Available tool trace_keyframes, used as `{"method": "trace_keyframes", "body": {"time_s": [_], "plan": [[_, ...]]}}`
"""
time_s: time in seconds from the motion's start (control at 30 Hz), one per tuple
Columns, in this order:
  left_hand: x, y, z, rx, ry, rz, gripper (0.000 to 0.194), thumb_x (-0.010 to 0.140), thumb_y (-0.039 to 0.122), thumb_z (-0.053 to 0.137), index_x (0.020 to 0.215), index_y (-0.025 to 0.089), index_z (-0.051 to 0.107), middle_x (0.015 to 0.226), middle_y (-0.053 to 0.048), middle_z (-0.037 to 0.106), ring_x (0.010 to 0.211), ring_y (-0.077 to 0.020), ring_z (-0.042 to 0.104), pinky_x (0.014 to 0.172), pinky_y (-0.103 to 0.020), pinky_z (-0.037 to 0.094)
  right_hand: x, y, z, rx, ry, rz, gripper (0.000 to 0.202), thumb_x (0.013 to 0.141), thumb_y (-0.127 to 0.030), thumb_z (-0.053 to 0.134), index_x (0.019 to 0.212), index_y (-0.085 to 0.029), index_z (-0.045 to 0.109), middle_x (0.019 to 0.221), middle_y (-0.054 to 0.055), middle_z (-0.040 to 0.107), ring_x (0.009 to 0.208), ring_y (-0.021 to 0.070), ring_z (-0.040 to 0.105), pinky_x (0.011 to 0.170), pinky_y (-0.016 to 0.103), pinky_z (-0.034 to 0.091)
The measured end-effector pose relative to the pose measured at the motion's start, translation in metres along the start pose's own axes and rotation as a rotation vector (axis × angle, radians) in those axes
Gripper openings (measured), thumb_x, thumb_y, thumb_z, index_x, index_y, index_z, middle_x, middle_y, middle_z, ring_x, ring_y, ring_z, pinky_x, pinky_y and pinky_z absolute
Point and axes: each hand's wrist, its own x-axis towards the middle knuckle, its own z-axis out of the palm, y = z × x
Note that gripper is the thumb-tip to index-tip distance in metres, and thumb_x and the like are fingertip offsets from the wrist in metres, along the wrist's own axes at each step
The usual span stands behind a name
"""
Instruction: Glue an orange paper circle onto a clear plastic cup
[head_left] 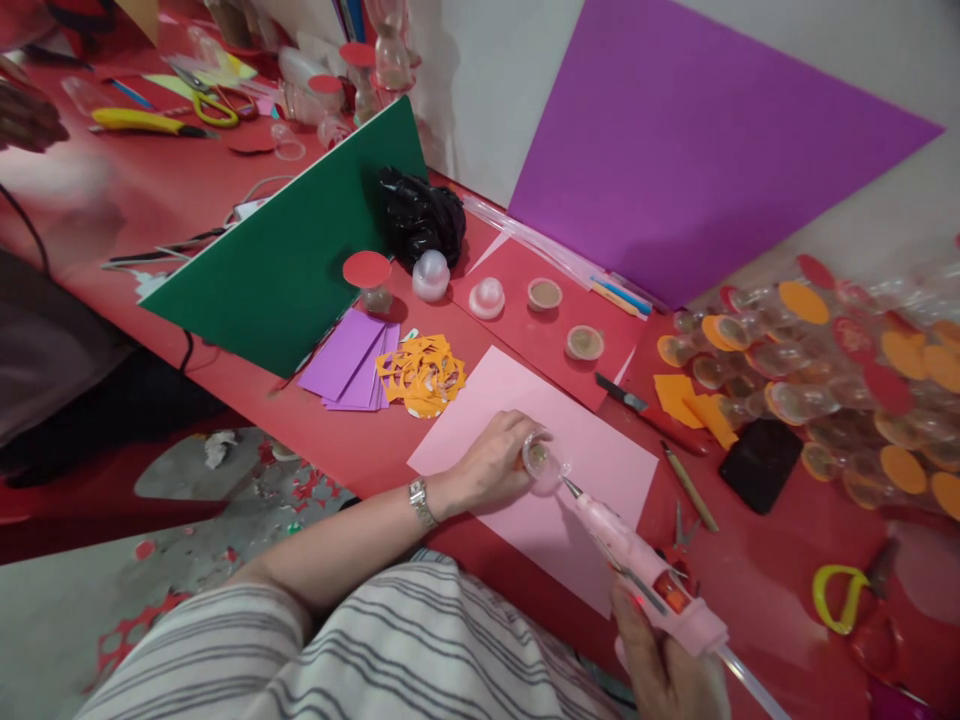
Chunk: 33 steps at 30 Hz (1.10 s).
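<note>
Above a pink sheet, my left hand is closed round a small clear plastic cup with something brownish inside. My right hand grips a pink hot glue gun, a clear glue stick coming out of its back end. The gun's metal nozzle points at the cup's side, very near it; whether they touch I cannot tell. Beyond the sheet, two filled cups and clear cups stand on red card. Orange paper cut-outs and purple card pieces lie left of it.
A green board stands upright at left beside a black plastic bag. Joined cups with orange discs crowd the right side. A cutter knife, black phone and yellow-handled scissors lie nearer. Another person's hand shows far left.
</note>
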Motion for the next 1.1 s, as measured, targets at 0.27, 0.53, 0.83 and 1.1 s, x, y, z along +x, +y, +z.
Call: {"method": "trace_keyframes", "body": {"time_s": [0.27,0.53,0.83,1.1], "plan": [[0.001,0.005,-0.005,-0.005,-0.052,-0.035,0.029,0.08,0.011,0.064,0.108,0.017,0.062,0.105,-0.01,0.067,0.102,-0.0232,0.061,0.093,-0.038,0.052,0.01,-0.006,0.002,0.001,0.037,0.043,0.057,0.093,-0.066,0.052,0.082,-0.015,0.076,0.049,0.005,0.058,0.041,0.0187,0.054,0.041,0.029,0.047],[0.002,0.006,-0.006,-0.006,-0.068,-0.046,0.029,0.08,0.011,0.066,0.108,0.017,0.062,0.106,-0.011,0.067,0.103,-0.0232,0.061,0.094,-0.037,0.051,0.021,-0.031,0.007,-0.021,0.136,0.121,0.054,0.094,-0.065,0.051,0.08,-0.016,0.07,0.077,0.015,0.071,0.086,0.0296,0.073,0.073,0.035,0.059],[0.0,0.003,-0.002,0.0,-0.032,-0.05,0.034,0.076,0.019,0.074,0.107,0.018,0.059,0.111,-0.011,0.066,0.107,-0.0243,0.06,0.096,-0.039,0.05,0.014,-0.028,0.016,0.004,0.171,0.237,0.057,0.095,-0.066,0.047,0.086,-0.016,0.071,0.082,0.017,0.075,0.08,0.0288,0.073,0.069,0.035,0.057],[0.0,0.005,-0.005,-0.018,-0.009,-0.047,0.027,0.08,0.013,0.067,0.105,0.018,0.06,0.108,-0.01,0.068,0.103,-0.0226,0.062,0.093,-0.037,0.052,0.012,-0.014,0.004,0.12,0.101,0.324,0.049,0.09,-0.067,0.055,0.09,-0.021,0.074,0.082,0.011,0.077,0.072,0.0257,0.074,0.056,0.03,0.058]]}}
